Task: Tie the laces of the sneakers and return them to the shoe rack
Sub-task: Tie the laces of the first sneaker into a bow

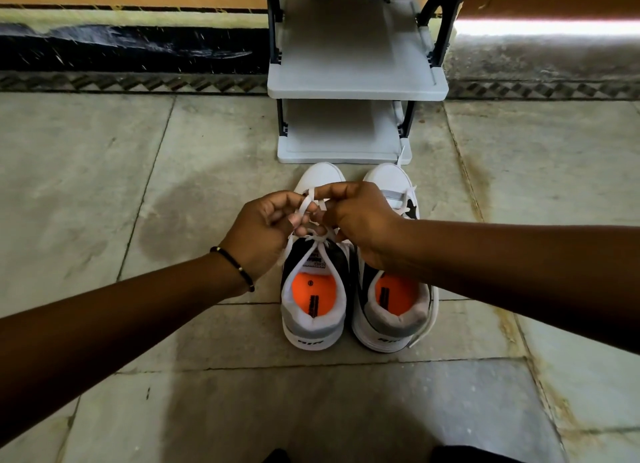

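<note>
Two white, grey and black sneakers with orange insoles stand side by side on the stone floor, toes pointing at the shoe rack. Over the left sneaker both hands meet. My left hand pinches a loop of its white lace, and my right hand pinches the other strand just beside it. A crossed knot sits at the tongue below the fingers. The right sneaker has loose laces, with one end trailing past its heel and another lying toward the rack.
A grey two-shelf shoe rack with dark posts stands right behind the toes, both shelves bare. The floor is large stone tiles, and a patterned border strip and dark wall base run behind the rack.
</note>
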Action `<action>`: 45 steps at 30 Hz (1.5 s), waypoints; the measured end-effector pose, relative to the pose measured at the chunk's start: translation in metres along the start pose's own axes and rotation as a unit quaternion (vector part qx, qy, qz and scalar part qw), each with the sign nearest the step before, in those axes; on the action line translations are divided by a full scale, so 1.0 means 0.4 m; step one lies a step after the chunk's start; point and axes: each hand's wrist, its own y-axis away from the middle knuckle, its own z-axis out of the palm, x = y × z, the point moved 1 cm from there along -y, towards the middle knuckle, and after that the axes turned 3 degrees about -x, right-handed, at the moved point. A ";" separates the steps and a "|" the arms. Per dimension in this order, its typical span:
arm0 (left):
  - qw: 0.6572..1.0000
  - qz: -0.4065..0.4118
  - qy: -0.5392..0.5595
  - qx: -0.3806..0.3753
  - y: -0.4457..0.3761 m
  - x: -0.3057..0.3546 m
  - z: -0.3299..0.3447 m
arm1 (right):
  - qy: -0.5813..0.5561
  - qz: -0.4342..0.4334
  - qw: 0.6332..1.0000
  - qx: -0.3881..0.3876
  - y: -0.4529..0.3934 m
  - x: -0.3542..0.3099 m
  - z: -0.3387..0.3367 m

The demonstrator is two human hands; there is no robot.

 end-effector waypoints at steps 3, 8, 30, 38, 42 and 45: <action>1.000 0.006 -0.013 -0.016 -0.001 -0.002 0.002 | 0.015 0.001 1.000 0.012 -0.011 0.002 -0.008; 0.997 -0.041 0.007 -0.072 -0.002 -0.011 -0.001 | 0.058 -0.016 0.998 0.000 -0.025 0.012 -0.023; 0.996 -0.035 -0.019 -0.081 -0.011 -0.003 -0.005 | 0.161 -0.109 0.975 -0.112 -0.026 -0.006 -0.078; 0.990 0.021 -0.112 -0.088 -0.017 -0.003 -0.011 | 0.205 -0.106 0.960 -0.158 -0.028 -0.020 -0.078; 0.992 0.015 -0.082 -0.097 -0.017 -0.006 -0.008 | 0.260 -0.115 0.943 -0.172 -0.027 -0.007 -0.077; 0.992 -0.008 -0.052 -0.112 -0.016 -0.004 -0.003 | 0.239 -0.111 0.955 -0.138 -0.034 0.000 -0.074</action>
